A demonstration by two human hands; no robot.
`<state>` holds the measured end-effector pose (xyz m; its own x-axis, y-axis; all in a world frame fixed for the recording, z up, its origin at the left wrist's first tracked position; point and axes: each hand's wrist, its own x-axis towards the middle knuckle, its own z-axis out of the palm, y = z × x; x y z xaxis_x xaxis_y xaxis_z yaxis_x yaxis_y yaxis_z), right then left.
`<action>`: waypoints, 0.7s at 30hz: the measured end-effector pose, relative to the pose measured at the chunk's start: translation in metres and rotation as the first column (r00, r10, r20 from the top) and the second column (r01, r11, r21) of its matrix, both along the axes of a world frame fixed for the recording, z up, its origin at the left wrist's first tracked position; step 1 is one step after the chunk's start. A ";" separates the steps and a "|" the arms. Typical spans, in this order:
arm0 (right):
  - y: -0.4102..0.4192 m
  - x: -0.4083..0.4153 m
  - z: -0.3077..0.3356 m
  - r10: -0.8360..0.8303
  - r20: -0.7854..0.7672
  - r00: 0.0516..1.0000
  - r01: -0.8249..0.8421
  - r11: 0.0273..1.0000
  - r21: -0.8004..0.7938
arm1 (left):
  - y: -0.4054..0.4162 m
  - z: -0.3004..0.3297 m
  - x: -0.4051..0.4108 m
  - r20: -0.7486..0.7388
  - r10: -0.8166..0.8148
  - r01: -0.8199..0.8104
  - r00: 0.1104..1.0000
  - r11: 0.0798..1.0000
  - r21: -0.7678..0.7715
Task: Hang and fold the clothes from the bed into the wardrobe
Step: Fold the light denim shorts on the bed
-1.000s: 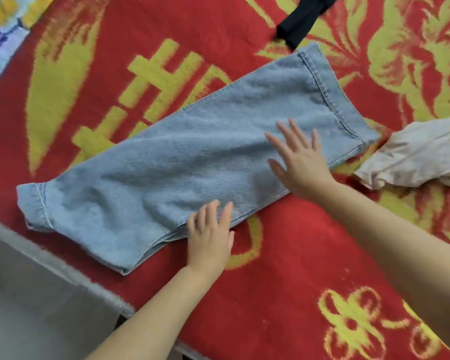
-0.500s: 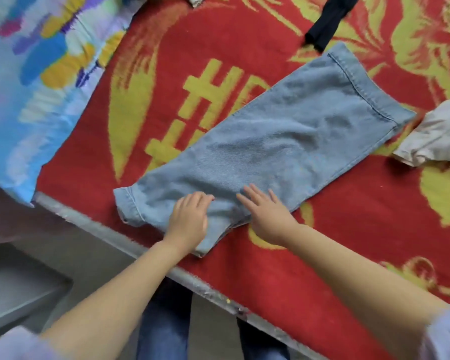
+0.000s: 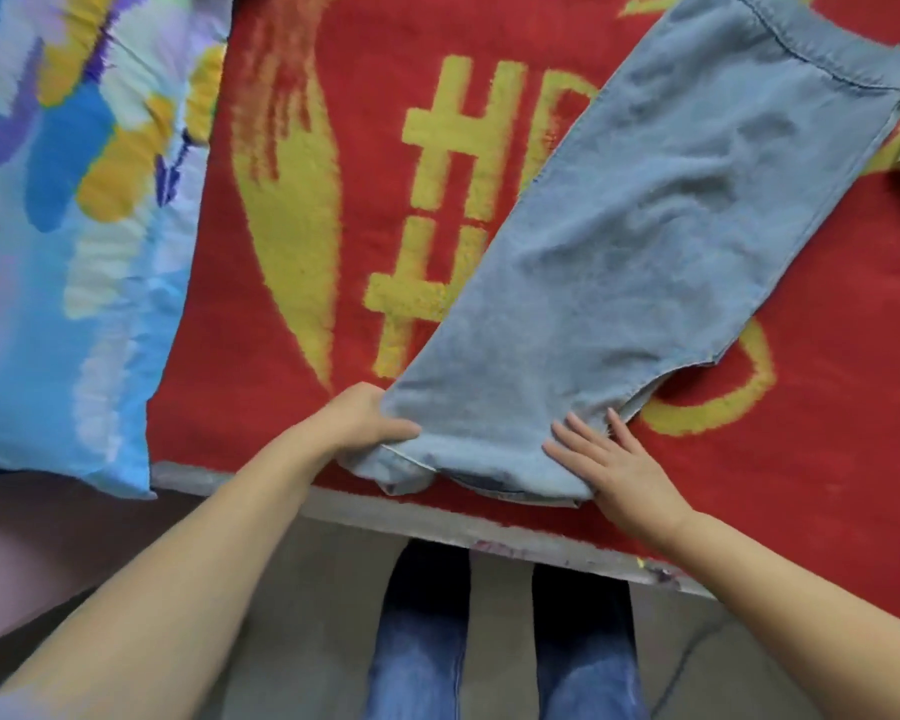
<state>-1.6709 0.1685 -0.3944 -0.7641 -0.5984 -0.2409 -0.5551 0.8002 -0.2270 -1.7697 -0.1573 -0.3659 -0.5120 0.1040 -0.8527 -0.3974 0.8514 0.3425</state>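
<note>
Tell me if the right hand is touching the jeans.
Touching. The head view shows the right hand lying flat, fingers straight, on the near end of the jeans; the left hand grips the other corner.

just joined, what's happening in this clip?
A person stands at the edge of a bed covered by a red and yellow blanket, working on a pair of light blue jeans laid flat across it. The left hand grips the near end of the jeans, fingers tucked under the fabric and thumb on top. The right hand lies flat on the same end with straight fingers. A blue patterned pillow sits at the left. No wardrobe is in view.
</note>
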 end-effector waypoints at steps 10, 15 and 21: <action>0.003 0.010 -0.003 -0.123 -0.077 0.989 0.135 0.973 0.186 | -0.034 -0.015 -0.058 -0.705 -0.705 0.704 0.086 0.543 -0.458; 0.004 0.013 -0.018 -0.162 -0.111 0.981 0.174 0.978 0.114 | 0.011 -0.042 -0.078 -0.692 -0.601 0.874 -0.401 -0.024 -0.485; 0.004 0.007 -0.007 -0.384 0.159 0.910 0.411 0.889 -0.202 | 0.033 -0.042 -0.090 -0.705 -0.709 0.998 -0.018 0.035 -0.061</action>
<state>-1.6636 0.1727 -0.4013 -0.9253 -0.2988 -0.2337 -0.1617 0.8680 -0.4695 -1.8595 -0.1241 -0.4075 0.0555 0.9673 -0.2477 0.8797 0.0699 0.4703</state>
